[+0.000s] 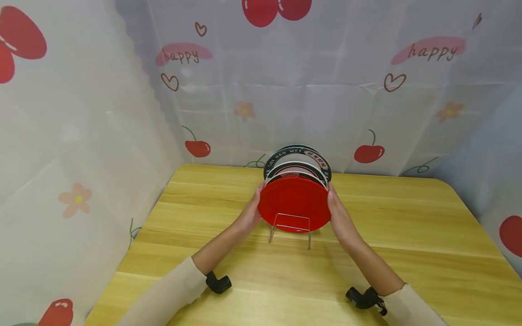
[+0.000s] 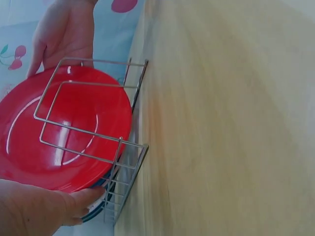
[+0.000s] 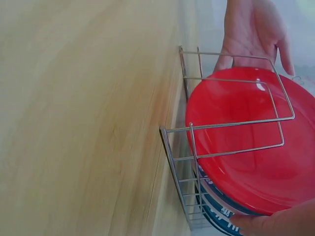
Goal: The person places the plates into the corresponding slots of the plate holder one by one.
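Observation:
A round red plate (image 1: 294, 201) stands on edge at the front of a wire plate rack (image 1: 292, 216). My left hand (image 1: 252, 210) holds its left rim, and my right hand (image 1: 340, 219) holds the right rim. In the left wrist view, the left fingers (image 2: 81, 199) lie along the plate's edge and partly behind it. The right wrist view has the right hand (image 3: 275, 223) at the lower rim, its fingers partly out of frame. Behind the red plate stand several dark-rimmed plates (image 1: 281, 156) with white lettering, mostly covered by it.
The rack stands on a wooden table (image 1: 261, 280) near its back edge. A printed curtain (image 1: 302, 99) with cherries and hearts hangs right behind, and another printed sheet (image 1: 94, 149) closes off the left side. Black wrist mounts (image 1: 218, 283) sit below both forearms.

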### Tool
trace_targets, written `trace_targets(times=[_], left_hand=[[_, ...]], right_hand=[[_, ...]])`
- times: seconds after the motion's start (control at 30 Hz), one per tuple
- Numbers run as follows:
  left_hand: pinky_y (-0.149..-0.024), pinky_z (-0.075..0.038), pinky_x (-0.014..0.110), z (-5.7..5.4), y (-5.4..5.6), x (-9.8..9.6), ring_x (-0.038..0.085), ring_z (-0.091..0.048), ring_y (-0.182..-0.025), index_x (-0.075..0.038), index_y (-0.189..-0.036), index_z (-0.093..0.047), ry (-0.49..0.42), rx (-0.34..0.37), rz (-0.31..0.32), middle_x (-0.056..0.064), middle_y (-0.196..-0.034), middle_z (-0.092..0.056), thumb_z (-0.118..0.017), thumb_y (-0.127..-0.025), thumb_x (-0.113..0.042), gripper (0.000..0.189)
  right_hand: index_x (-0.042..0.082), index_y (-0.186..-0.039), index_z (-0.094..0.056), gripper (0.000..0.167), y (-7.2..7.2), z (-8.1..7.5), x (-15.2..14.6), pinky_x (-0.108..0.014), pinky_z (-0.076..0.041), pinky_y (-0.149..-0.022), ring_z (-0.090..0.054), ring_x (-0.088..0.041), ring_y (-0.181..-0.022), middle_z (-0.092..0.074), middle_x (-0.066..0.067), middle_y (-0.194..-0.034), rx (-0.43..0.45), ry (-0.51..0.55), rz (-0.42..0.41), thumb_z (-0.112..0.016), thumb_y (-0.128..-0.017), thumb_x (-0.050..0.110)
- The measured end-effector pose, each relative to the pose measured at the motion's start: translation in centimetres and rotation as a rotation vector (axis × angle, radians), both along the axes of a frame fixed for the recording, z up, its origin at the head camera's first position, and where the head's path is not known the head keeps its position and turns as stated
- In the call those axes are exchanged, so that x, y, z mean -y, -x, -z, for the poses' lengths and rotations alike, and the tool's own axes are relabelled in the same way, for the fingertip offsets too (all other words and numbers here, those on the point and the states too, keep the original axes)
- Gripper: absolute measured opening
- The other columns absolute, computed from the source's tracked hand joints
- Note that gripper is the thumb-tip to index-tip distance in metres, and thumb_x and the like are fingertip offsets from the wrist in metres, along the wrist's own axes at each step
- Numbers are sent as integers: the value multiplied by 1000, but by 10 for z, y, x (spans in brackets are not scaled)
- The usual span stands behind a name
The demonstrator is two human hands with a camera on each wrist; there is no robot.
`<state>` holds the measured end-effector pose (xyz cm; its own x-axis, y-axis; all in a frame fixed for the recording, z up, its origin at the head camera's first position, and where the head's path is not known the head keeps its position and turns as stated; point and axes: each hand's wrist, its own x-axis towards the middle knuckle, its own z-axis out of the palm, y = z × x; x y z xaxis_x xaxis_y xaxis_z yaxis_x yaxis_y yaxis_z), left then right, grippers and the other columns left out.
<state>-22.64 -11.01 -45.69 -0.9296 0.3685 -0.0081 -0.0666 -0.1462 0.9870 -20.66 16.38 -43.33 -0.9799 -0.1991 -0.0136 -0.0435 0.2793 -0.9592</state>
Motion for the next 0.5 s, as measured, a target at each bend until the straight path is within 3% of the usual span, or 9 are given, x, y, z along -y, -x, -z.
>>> trace_targets(times=[0.27, 0.4, 0.5], left_hand=[[-119, -27, 61, 3, -14, -5, 40, -26, -149, -22, -165, -3, 0, 17, -50, 14, -167, -17, -21, -110, -50, 64], [-120, -24, 60, 4, -16, -5, 40, -23, -150, -21, -164, 1, 12, 25, -59, 15, -167, -15, -22, -109, -53, 68], [-121, -21, 60, 2, -15, 1, 41, -20, -152, -22, -163, 11, 136, 35, -75, 14, -169, -6, -22, -108, -58, 74]], right_hand=[[17, -164, 3, 69, 3, 3, -5, -54, -27, -119, -10, -34, -154, 0, -6, -171, 44, 162, -47, -24, -110, 51], [17, -165, 2, 69, 3, 1, -5, -55, -27, -119, -15, -37, -151, -3, -10, -170, 73, 155, -46, -24, -110, 51], [15, -165, 0, 69, 6, -3, -11, -59, -28, -118, -19, -42, -150, -7, -17, -169, 57, 93, -24, -25, -110, 50]])
